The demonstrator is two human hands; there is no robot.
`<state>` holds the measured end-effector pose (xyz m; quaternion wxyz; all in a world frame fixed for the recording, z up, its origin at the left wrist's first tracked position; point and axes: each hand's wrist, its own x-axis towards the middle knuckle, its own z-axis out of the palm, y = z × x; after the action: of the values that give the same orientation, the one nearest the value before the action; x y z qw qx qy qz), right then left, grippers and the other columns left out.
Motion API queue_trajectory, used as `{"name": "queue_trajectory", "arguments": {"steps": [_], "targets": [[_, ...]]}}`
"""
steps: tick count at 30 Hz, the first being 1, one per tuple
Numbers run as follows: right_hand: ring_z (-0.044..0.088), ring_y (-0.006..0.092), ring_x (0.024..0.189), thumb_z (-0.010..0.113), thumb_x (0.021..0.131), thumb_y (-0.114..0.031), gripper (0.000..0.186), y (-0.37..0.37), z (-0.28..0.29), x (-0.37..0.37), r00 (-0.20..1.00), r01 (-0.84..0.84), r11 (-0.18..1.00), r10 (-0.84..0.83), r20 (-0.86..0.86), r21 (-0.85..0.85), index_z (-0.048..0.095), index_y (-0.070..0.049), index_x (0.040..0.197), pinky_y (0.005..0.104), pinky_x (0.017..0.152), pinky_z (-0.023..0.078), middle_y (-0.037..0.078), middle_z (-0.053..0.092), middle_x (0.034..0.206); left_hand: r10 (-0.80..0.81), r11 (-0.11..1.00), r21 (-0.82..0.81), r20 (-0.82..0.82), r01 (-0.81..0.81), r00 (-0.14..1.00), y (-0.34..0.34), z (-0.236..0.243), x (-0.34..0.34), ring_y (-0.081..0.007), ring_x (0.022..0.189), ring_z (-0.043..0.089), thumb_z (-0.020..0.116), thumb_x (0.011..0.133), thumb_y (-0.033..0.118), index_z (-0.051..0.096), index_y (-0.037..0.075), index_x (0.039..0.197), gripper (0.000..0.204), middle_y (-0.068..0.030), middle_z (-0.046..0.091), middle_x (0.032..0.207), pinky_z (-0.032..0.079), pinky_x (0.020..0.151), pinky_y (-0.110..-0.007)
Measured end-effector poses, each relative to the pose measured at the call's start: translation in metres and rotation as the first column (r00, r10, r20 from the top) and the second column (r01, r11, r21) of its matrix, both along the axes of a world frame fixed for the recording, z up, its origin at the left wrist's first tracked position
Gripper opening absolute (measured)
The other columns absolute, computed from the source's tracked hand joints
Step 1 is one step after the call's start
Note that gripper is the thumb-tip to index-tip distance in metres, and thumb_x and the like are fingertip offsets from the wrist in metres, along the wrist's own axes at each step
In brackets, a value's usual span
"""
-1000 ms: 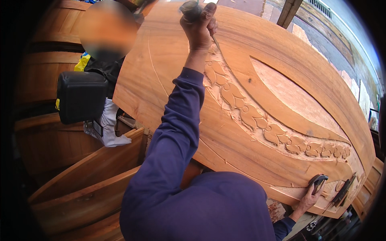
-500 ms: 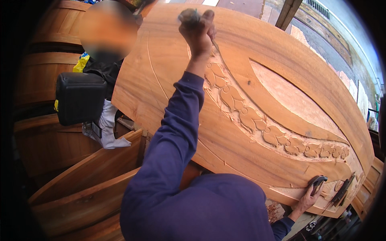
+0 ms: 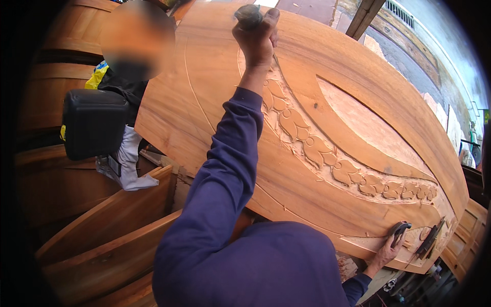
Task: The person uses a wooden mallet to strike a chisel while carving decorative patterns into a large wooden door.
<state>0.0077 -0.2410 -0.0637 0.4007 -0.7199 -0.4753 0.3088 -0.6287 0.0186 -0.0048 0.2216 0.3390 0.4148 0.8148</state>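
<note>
A large wooden panel (image 3: 327,204) with a carved band of leaf and flower shapes (image 3: 294,124) lies in front of me. My left hand (image 3: 255,43) is raised over its far part, its fingers wrapped round an object with a rounded grey-green end (image 3: 249,16); its kind is not clear. At the panel's near right corner, my right hand (image 3: 391,250) grips a dark, rounded, hand-sized object (image 3: 400,228) against the wood. Beside that hand lie several slim dark tools (image 3: 429,241), probably chisels. Thin wood shavings are scattered along the carving.
A black case (image 3: 95,124) stands off the panel's left edge, with whitish cloth (image 3: 135,163) under it and a yellow bag (image 3: 96,75) behind. A blurred patch hides what is above. Curved wooden boards (image 3: 107,215) are stacked at left; a post (image 3: 364,19) rises at the far edge.
My left hand, with its object, has moved slightly right over the panel. My right hand keeps its grip at the near right corner. The whole view has shifted a little.
</note>
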Motion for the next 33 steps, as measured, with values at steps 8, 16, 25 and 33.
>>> {"name": "queue_trajectory", "arguments": {"steps": [8,16,25,33], "targets": [[0.044,0.0238,0.143,0.053,0.101,0.004,0.059,0.017,0.006,-0.028,0.996,-0.006,0.99,0.019,-0.088,0.14,0.036,-0.002,0.157,0.0338,0.117,0.036,0.016,0.046,0.156,0.015,0.997,0.071,0.046,-0.019,0.999,-0.012,-0.005,0.002,-0.01,0.038,0.039,0.07,0.086,0.015,0.053,0.006,0.067,0.027,-0.0005,0.044,0.05,0.033,0.037,-0.029],[0.049,0.0066,0.068,0.058,0.102,-0.008,0.058,0.051,0.039,-0.077,0.992,-0.038,0.967,0.067,-0.106,0.251,0.038,-0.007,0.157,0.0188,0.055,0.039,0.005,0.061,0.1,0.068,0.996,0.051,-0.018,-0.067,0.998,0.007,-0.008,-0.006,-0.0085,0.04,0.042,0.077,0.088,0.017,0.058,0.008,0.072,0.026,0.0021,0.048,0.053,0.034,0.04,-0.027],[0.036,0.002,0.056,0.062,0.091,0.0,0.069,0.154,0.149,-0.262,0.897,-0.299,0.81,0.419,-0.141,0.504,0.037,-0.003,0.156,0.0173,0.044,0.032,0.009,0.065,0.112,0.057,0.995,-0.082,-0.033,-0.059,0.998,0.024,-0.017,0.002,-0.0051,0.046,0.046,0.075,0.091,0.019,0.062,0.009,0.078,0.021,0.005,0.053,0.059,0.034,0.043,-0.024],[0.068,0.0161,0.079,0.067,0.093,-0.008,0.044,0.312,0.206,-0.337,0.586,-0.617,0.556,-0.148,0.797,0.557,0.055,-0.006,0.136,0.0293,0.069,0.055,0.013,0.067,0.126,-0.016,1.0,-0.008,0.015,0.016,1.0,0.01,-0.003,-0.001,-0.0061,0.044,0.044,0.077,0.087,0.012,0.063,0.003,0.079,0.019,0.0031,0.052,0.059,0.034,0.04,-0.024]]}}
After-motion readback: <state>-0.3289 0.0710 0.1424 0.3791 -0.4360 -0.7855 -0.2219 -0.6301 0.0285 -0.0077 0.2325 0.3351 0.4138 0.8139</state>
